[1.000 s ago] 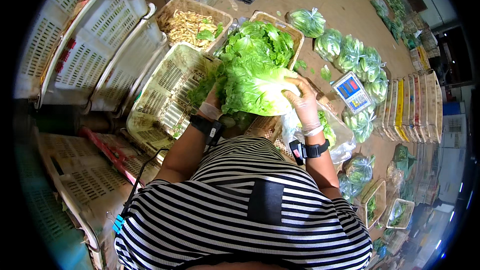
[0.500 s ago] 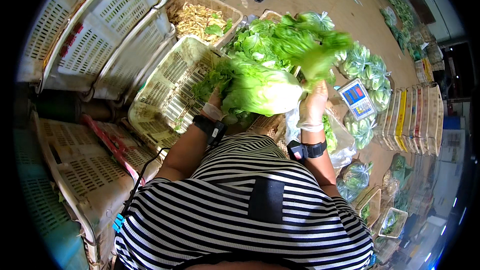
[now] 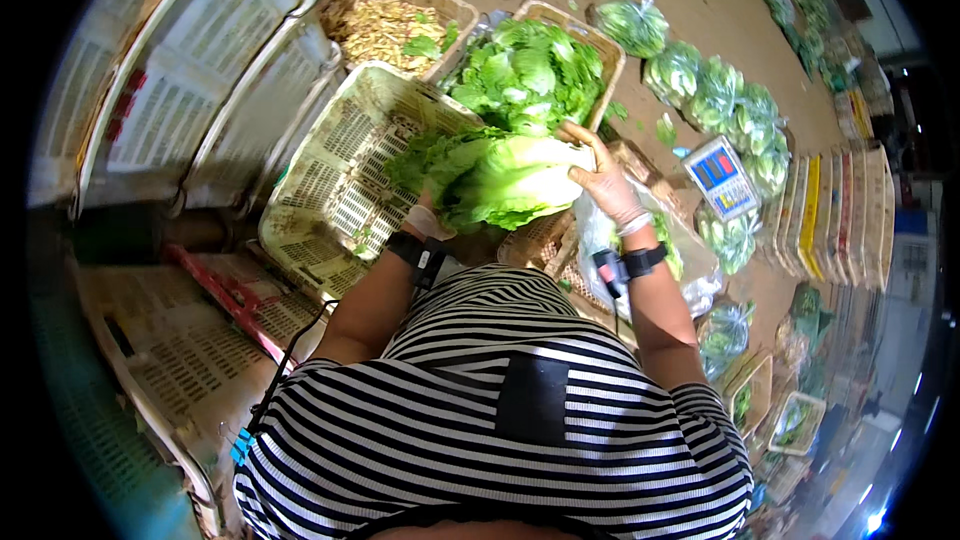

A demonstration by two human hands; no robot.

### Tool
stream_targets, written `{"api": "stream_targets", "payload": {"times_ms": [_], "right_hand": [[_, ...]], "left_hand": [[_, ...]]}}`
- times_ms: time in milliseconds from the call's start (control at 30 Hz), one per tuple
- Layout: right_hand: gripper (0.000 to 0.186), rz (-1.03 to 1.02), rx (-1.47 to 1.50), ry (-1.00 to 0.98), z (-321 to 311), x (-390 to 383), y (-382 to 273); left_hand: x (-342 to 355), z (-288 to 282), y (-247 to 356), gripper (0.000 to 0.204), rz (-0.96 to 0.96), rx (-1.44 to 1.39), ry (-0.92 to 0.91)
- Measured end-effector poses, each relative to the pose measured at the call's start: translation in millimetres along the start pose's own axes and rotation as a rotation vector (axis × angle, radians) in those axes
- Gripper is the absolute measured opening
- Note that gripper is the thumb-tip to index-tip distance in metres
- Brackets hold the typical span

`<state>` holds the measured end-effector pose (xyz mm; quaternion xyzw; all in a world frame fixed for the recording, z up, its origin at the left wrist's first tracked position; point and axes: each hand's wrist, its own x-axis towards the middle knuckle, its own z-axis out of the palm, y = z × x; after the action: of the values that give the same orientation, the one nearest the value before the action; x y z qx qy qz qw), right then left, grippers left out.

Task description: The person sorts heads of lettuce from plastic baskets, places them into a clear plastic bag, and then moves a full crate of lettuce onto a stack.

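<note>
A long green lettuce head (image 3: pixel 515 180) lies sideways between my hands, its pale stem end to the right and its leafy tips to the left. My left hand (image 3: pixel 430 208), in a thin clear glove, holds it from the left; leaves hide most of those fingers. My right hand (image 3: pixel 608 185) grips the stem end, with the thumb on the near side and the fingers on the far side. Just beyond, a crate (image 3: pixel 612 58) is heaped with loose lettuce leaves (image 3: pixel 525 75). Below the right hand hangs a clear plastic bag (image 3: pixel 690 250) with greens in it.
To the left is a dirty pale crate (image 3: pixel 300 180) with leaf scraps. Behind it stands a crate of yellowish trimmings (image 3: pixel 385 30). Stacked crates (image 3: pixel 240 70) wall the left side. A scale display (image 3: pixel 722 178), bagged greens (image 3: pixel 715 95) and more crates (image 3: pixel 830 215) are on the right.
The loose leafy greens in my right hand are gone from it; that hand now grips the lettuce's stem end. The lettuce has tilted slightly, and the leaf-filled crate behind shows more fully.
</note>
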<state>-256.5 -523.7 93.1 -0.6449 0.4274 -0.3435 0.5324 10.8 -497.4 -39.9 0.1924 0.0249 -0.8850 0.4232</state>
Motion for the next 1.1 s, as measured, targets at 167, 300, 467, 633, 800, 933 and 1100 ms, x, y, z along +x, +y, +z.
{"api": "stream_targets", "payload": {"times_ms": [167, 300, 467, 633, 800, 933, 1100], "right_hand": [[0.030, 0.103, 0.153, 0.603, 3.9, -54.0, 61.1], [0.036, 0.264, 0.546, 0.777, -12.0, -101.1, 73.2], [0.043, 0.434, 1.018, 0.789, -26.3, -143.1, 55.7], [0.070, 0.478, 0.921, 0.602, -62.0, -181.0, 90.3], [0.054, 1.057, -0.620, 0.599, -127.7, -268.9, 183.7], [0.062, 1.230, -0.811, -0.044, -104.7, -339.4, 189.7], [0.061, 1.152, -0.822, -0.048, -86.3, -367.7, 166.2]], "left_hand": [[1.1, 29.7, 9.2, 0.061, -0.333, 0.260, 0.088], [41.4, -8.7, -1.2, 0.095, -0.096, 0.676, 0.120], [49.6, -6.7, -42.8, 0.082, 0.105, 1.205, -0.544], [67.1, 4.8, -85.7, 0.049, -0.424, 0.034, -0.387], [88.5, 28.5, -112.4, 0.050, -0.277, 0.435, -0.106], [104.2, 70.7, -166.3, 0.035, -0.183, 0.591, 0.157], [164.2, 43.2, -249.8, 0.038, -0.453, 0.587, -0.050]]}}
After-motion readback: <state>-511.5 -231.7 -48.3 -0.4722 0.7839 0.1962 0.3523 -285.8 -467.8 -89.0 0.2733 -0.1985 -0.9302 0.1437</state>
